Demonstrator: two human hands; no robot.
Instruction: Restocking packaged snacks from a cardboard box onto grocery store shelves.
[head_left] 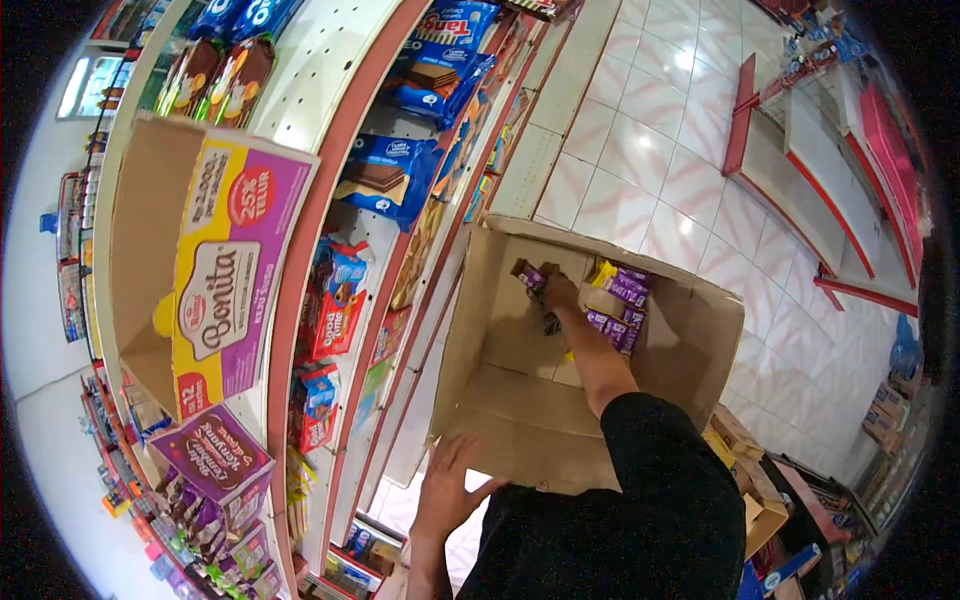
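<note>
A large cardboard box (690,330) stands open in front of me. My right hand (560,292) reaches down into it, fingers closed on a small purple packet (531,276) near the far left side of the box. Part of that packet is hidden behind my fingers. To the right of my forearm, several more purple packets (625,288) with yellow and white print lie in rows on the box floor. My left hand (447,490) is open, thumb apart from the fingers, by the near left corner of the box. It holds nothing.
Shelves (335,130) with blue wafer packs (390,178) and red biscuit packs (340,310) run along the left. An open yellow and purple carton (225,285) sits on the upper shelf, beside a purple carton (212,452). A red-edged rack (785,205) stands at the far right on tiled floor.
</note>
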